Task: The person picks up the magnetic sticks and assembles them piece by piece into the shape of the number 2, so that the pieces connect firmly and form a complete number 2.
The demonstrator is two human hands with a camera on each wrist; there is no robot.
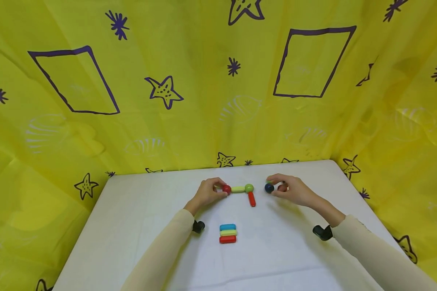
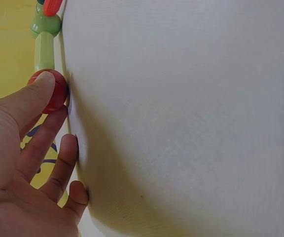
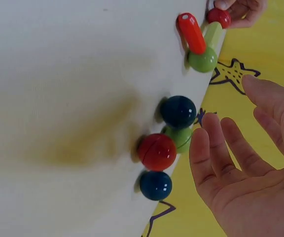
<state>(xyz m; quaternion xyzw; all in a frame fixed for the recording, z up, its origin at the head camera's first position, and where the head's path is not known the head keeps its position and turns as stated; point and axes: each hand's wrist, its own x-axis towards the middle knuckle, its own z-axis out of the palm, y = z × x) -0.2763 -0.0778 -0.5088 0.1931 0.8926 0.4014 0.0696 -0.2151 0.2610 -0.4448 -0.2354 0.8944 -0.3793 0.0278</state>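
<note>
My left hand (image 1: 208, 192) (image 2: 31, 163) pinches a red ball (image 1: 226, 189) (image 2: 58, 96) between thumb and fingers. From that ball a light green stick (image 1: 238, 189) (image 2: 44, 52) runs to a green ball (image 1: 249, 188) (image 3: 203, 59), where a red stick (image 1: 252, 199) (image 3: 192, 33) also joins. Farther right, my right hand (image 1: 293, 190) (image 3: 250, 173) has its fingers spread beside a group of loose balls. The right wrist view shows that group: a dark blue ball (image 3: 178, 112), a green ball (image 3: 180, 138), a red ball (image 3: 157, 152) and another blue ball (image 3: 156, 185).
Nearer the body on the white table (image 1: 276, 258), a blue stick (image 1: 227, 227), a light green stick (image 1: 228, 233) and a red stick (image 1: 228, 239) lie side by side. A yellow patterned curtain (image 1: 196, 133) hangs behind the table and at both sides.
</note>
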